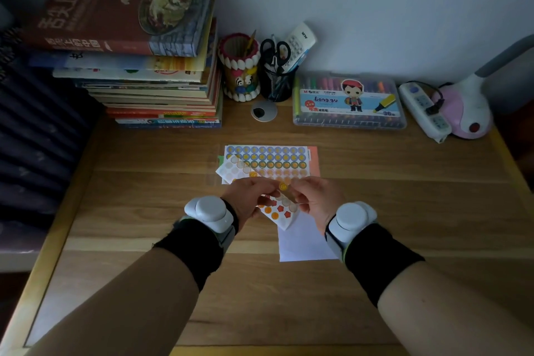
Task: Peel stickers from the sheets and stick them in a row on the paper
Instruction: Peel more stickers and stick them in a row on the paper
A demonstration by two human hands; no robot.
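Note:
My left hand (pixel 250 200) grips a sticker sheet (pixel 278 213) of orange circles and red stars, held just above the white paper (pixel 303 243) on the desk. At the sheet's top edge my right hand (pixel 315 202) pinches a round yellow sticker (pixel 283 186) between thumb and finger. Behind my hands lie more sticker sheets: one with rows of blue-and-yellow circles (pixel 268 157), and a mostly used white sheet (pixel 235 169) resting tilted over it. My hands hide most of the paper's upper part.
A tall stack of books (pixel 144 66) stands at the back left. Along the wall are two pen holders (pixel 239 72), one with scissors (pixel 274 52), a marker box (pixel 346 101), a power strip (pixel 424 113) and a pink lamp (pixel 468 113).

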